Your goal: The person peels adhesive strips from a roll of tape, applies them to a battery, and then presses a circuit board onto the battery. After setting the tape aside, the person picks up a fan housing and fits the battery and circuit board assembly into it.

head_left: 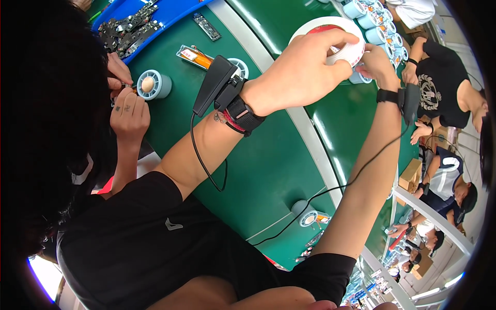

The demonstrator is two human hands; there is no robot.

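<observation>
My left hand (305, 72) is stretched out over the green conveyor belt, its thumb and fingers closed around the edge of a white round roll (338, 21) with a red inner part. My right hand (381, 67) meets it at the roll's right edge with bent, closed fingers. What its fingertips pinch is too small and partly hidden to make out. Just under those fingers shows a light blue cylindrical part (359, 78), mostly covered. Both wrists wear black straps with a black device and cable. Behind my left wrist stands another light blue cylindrical housing (239, 66).
Several light blue housings (376, 35) crowd the far belt. A metal rail (310, 129) divides belt and bench. Left: a blue tray (173, 18) of black boards, a circuit board (206, 27), an orange pack (199, 58), and a co-worker's hands (129, 113) beside a housing (155, 85). Another housing (304, 213) lies nearer.
</observation>
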